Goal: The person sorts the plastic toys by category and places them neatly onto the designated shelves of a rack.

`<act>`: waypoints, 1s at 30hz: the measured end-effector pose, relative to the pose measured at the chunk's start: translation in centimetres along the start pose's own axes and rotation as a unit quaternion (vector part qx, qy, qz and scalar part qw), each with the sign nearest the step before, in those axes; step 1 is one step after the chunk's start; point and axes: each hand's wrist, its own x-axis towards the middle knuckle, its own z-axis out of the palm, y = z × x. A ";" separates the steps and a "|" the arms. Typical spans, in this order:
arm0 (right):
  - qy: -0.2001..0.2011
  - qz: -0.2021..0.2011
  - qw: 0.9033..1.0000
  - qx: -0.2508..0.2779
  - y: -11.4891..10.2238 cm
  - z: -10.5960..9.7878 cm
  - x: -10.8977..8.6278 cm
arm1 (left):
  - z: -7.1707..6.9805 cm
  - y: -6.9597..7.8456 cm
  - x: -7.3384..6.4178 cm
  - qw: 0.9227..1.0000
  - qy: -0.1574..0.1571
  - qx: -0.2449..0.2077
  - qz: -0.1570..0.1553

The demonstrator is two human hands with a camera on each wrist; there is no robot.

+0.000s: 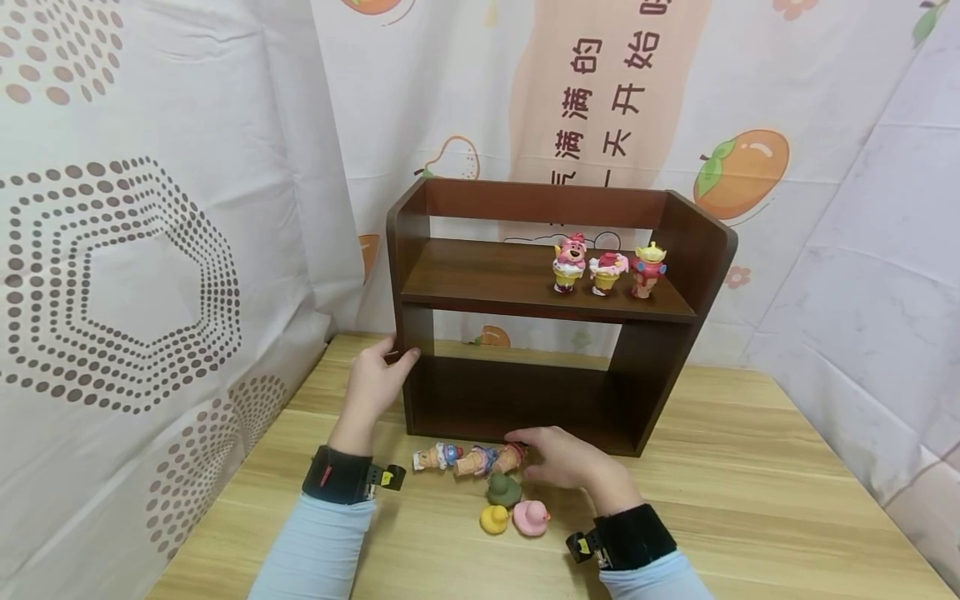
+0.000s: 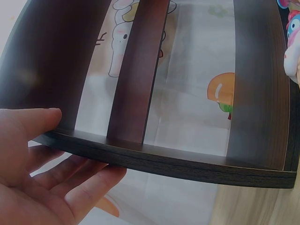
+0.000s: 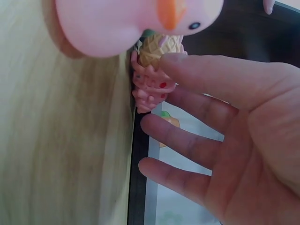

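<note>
My left hand (image 1: 375,379) holds the left side panel of a dark brown two-tier shelf (image 2: 201,171), thumb on the inner side and fingers along the outer side. At the shelf's front foot, my right hand (image 1: 566,458) reaches over a pink ice cream cone figurine (image 3: 150,86) lying on its side. In the right wrist view the thumb overlaps the waffle part, and the other fingers are spread and lightly bent. Left of it lie two more cone figurines, one with a purple-blue top (image 1: 476,461) and one with a blue top (image 1: 437,456).
Nearer me sit a green duck (image 1: 503,490), a yellow duck (image 1: 494,519) and a pink duck (image 1: 532,517) on the wooden table (image 1: 757,492). A pink bear cone (image 1: 569,262), a pink-topped cone (image 1: 606,272) and a green-headed figurine (image 1: 648,271) stand on the upper shelf's right part.
</note>
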 end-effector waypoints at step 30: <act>0.006 0.027 1.000 -0.006 -0.2 0.4 -0.2 | 0.0 0.0 0.0 1.000 0.000 0.004 0.001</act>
